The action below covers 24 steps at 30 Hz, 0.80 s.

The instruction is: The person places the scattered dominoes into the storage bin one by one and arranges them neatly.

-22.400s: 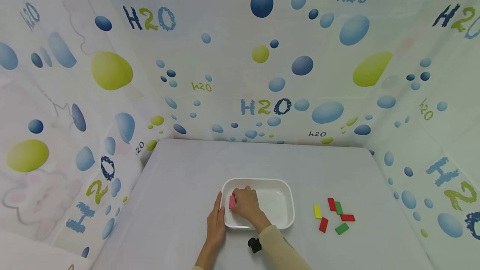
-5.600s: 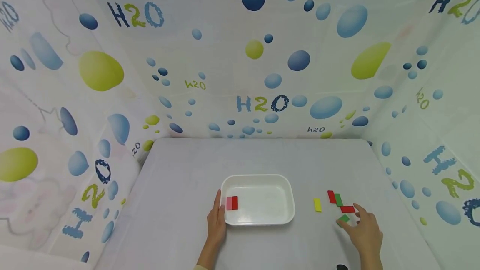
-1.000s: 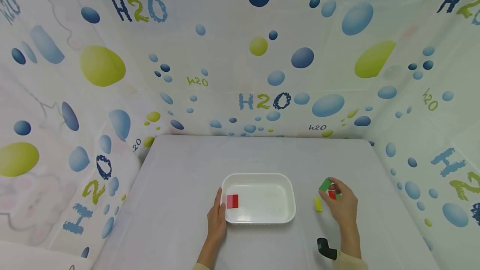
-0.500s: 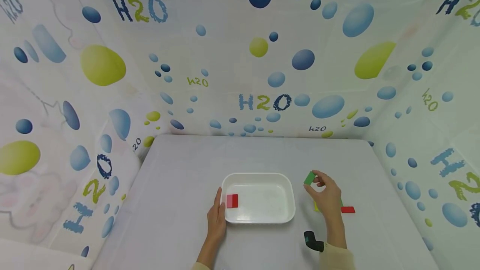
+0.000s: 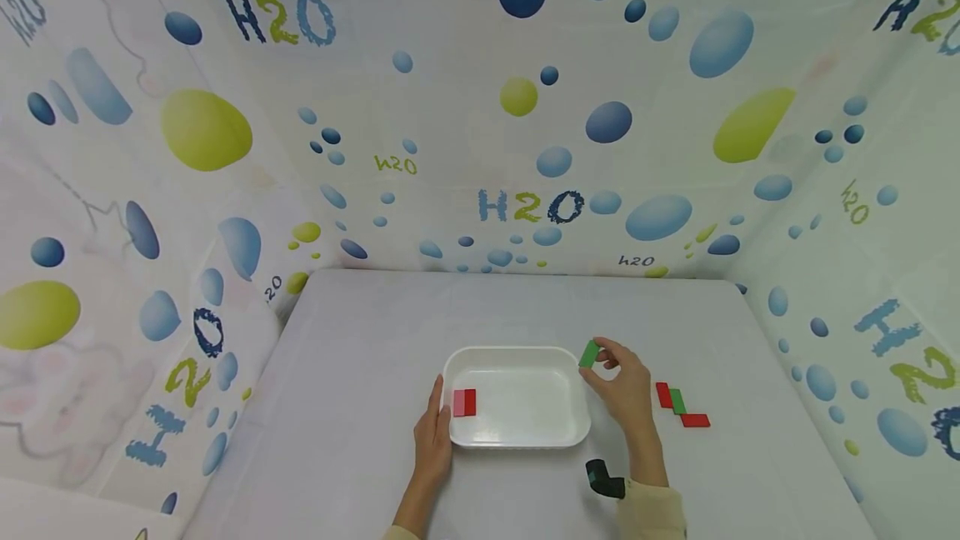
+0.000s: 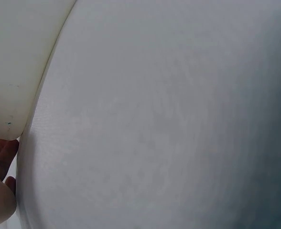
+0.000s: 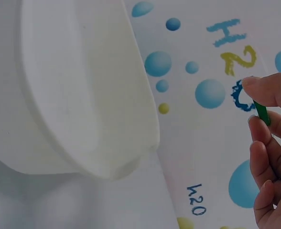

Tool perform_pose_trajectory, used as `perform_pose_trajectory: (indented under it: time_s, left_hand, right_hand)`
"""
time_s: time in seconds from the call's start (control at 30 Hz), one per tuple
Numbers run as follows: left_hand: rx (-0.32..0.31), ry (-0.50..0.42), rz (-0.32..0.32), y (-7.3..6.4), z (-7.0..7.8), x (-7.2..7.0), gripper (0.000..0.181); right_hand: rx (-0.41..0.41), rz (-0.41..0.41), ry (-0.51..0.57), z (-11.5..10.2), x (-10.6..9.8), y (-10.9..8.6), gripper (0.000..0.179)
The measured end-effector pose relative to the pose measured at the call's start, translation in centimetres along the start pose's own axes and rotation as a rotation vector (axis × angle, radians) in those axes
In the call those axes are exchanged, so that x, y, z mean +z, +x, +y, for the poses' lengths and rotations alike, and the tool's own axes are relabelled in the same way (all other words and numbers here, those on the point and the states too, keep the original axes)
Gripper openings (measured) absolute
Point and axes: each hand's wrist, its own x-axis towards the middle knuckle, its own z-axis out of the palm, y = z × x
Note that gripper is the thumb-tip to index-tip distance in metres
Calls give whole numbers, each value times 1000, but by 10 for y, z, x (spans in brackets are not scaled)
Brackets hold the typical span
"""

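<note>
A white tray (image 5: 532,443) lies on the table. My left hand (image 5: 432,438) rests along its left side, fingers fairly straight and touching the wall; in the left wrist view, fingertips meet the tray's outer side (image 6: 16,90). Inside, at the left, a pink tile (image 5: 459,402) and a red tile (image 5: 470,402) lie side by side. My right hand (image 5: 624,386) pinches a small green tile (image 5: 589,354) between thumb and finger, just beside the tray's right rim. In the right wrist view, the green tile (image 7: 262,113) shows edge-on.
Right of my right hand lie a red tile (image 5: 663,395), another green tile (image 5: 678,402) and a second red tile (image 5: 695,421). A black camera (image 5: 604,480) sits on my right wrist. Patterned curtains (image 5: 420,123) enclose the table (image 5: 360,340) at the back and sides.
A red tile has joined the pink one in the tray. My right hand has picked up a green tile and carried it left to the tray. The yellow tile is hidden now.
</note>
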Motion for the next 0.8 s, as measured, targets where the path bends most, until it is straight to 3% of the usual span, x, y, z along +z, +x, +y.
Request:
perform_pose_trajectory:
  time_s: [0.53,0.8]
  left_hand:
    - [-1,8,11,0,1,0,50]
    - [-42,-9,-16,0,2,0,51]
  right_hand:
    - [-106,-81,24,-16,33,-5,50]
    - [-168,-143,24,-27,52,-9,47]
